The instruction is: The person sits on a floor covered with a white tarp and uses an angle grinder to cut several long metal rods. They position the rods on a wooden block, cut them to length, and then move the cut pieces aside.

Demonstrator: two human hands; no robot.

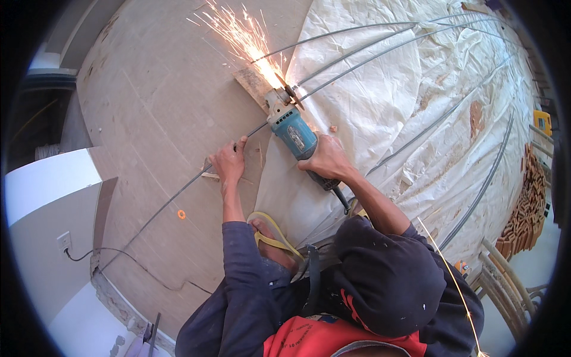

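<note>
My right hand (328,157) is wrapped round the rear body of a teal angle grinder (292,134). Its cutting disc (291,90) meets the line of a thin steel rod (184,189), and bright sparks (253,44) fly away toward the far left; the exact contact point is lost in glare. With my left hand (228,160) I grip that rod a short way left of the grinder head, fingers closed round it. A wooden board (251,87) lies under the grinder head. My foot in a yellow-strapped sandal (275,241) is just below the hands.
Several long rods (380,40) lie across a crumpled white sheet (357,71) on the right. A black cord (143,271) runs over the floor from a wall socket (63,241). An orange ring (181,214) lies left. Stacked bricks (524,205) stand far right.
</note>
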